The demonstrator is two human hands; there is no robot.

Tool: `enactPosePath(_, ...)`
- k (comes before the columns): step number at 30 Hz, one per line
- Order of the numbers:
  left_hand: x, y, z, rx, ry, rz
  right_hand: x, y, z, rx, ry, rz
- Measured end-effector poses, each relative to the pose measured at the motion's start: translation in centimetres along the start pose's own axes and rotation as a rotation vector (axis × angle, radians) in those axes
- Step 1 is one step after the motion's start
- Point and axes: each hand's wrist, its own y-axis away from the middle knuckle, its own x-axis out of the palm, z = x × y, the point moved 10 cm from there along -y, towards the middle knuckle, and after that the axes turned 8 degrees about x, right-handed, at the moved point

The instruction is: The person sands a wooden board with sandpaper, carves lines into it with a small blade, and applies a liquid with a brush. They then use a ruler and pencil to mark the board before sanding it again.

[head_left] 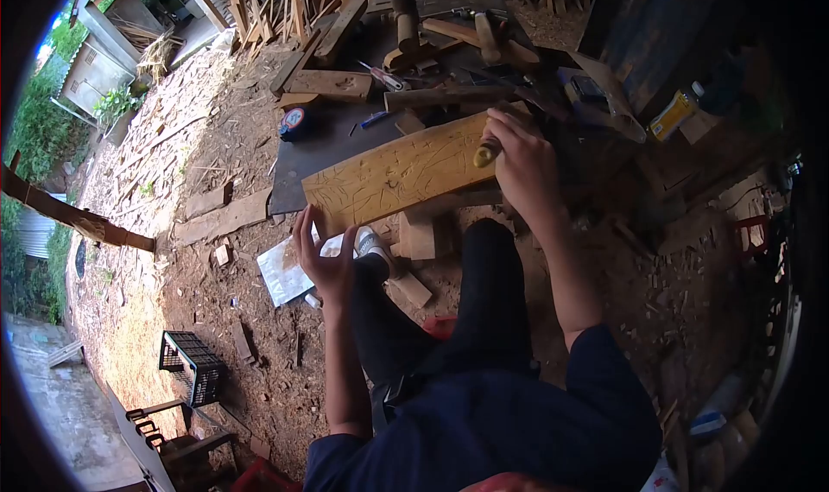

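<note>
A long yellowish wooden board (397, 174), marked with dark lines, lies tilted across the near edge of a dark table. My left hand (326, 254) holds the board's lower left corner, thumb and fingers spread around its edge. At the board's right end, my right hand (518, 151) is closed round a tool with a rounded, brass-coloured end (487, 153); the rest of the tool is hidden by the hand. The fingers of that hand also meet the board's upper right edge.
The dark table (298, 165) bears a round blue tape (294, 120), a blue pen (374, 120), a mallet (487, 38) and wood pieces. A black crate (192, 367) stands on the littered ground at left. A yellow-labelled bottle (672, 116) is at right.
</note>
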Motion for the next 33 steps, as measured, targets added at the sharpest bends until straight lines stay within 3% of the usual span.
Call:
enactPosePath(3,0.3,-0.3,0.2,0.013,0.006,-0.001,3.7,4.5,6.2,-0.429,0.281,-0.134)
enactPosePath(4,0.3,-0.3,0.2,0.013,0.001,0.006,4.2,6.2,8.3,-0.521,0.176,-0.031)
enactPosePath(7,0.0,-0.4,0.0,0.008,-0.022,0.022,2.8,3.2,5.8,-0.253,-0.123,0.084)
enactPosePath(8,0.1,-0.3,-0.1,0.002,-0.029,0.017,2.2,2.1,5.3,-0.193,0.01,-0.04)
enactPosePath(11,0.1,0.0,0.2,0.0,-0.007,-0.008,7.5,6.0,9.9,-0.469,0.276,-0.076)
enactPosePath(12,0.2,-0.1,0.2,0.002,0.019,-0.006,8.0,8.5,12.2,-0.622,0.18,-0.036)
enactPosePath(15,0.3,0.0,0.3,-0.008,0.017,-0.01,7.7,8.4,13.8,-0.653,-0.07,0.074)
enactPosePath(16,0.3,0.0,0.2,0.005,0.002,-0.025,9.1,5.2,12.6,-0.5,0.033,0.028)
enactPosePath(19,0.2,0.1,-0.1,0.004,0.032,-0.057,11.3,10.8,17.4,-0.775,0.044,-0.006)
enactPosePath(20,0.1,0.3,1.9,-0.051,0.002,-0.042,11.5,12.4,18.4,-0.896,-0.084,0.063)
enactPosePath(23,-0.2,-0.3,-0.8,0.028,0.02,-0.001,11.9,7.0,17.0,-0.669,-0.263,0.167)
enactPosePath(24,0.0,-0.3,-0.6,0.039,-0.086,0.011,12.4,5.3,16.7,-0.576,-0.102,0.17)
enactPosePath(27,-0.2,0.0,-0.2,0.104,-0.077,-0.001,12.3,10.6,20.5,-0.914,-0.106,-0.007)
enactPosePath(28,-0.2,0.1,0.8,0.094,-0.065,-0.006,12.8,11.9,20.9,-0.966,-0.209,0.131)
enactPosePath(31,-0.2,-0.1,0.1,0.042,0.007,-0.026,13.1,5.6,18.4,-0.703,-0.41,0.32)
enactPosePath(33,0.0,0.0,0.4,-0.014,0.035,-0.011,14.3,4.7,17.8,-0.742,-0.119,0.164)
